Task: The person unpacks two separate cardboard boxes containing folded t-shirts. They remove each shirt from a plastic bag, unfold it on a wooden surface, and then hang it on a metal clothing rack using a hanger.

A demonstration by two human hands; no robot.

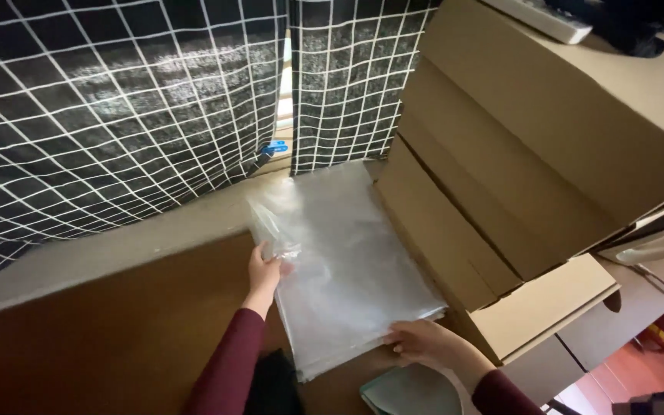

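Left hand (264, 270) is up at the far-left edge of the stack of clear plastic bags (347, 269), fingers curled and pinching the raised corner of the top bag, which lifts off the pile in a crinkled fold. Right hand (418, 340) sits low at the near-right corner of the same stack, palm down, fingers spread flat and pressing on the plastic, gripping nothing. Both arms wear dark red sleeves (228, 361).

From the head view, the stack lies flat on the brown tabletop (117, 338), its right edge running just beside a row of folded cardboard boxes (501, 177) that lean and pile up across the right side. Behind the table hangs a black curtain with a white grid pattern (101, 107), split by a narrow gap where a small blue object (274, 147) shows. At the near edge, just beside the right wrist, a pale green item (409, 392) peeks in, and a dark shape (274, 384) lies between the two forearms; what either one is cannot be told.
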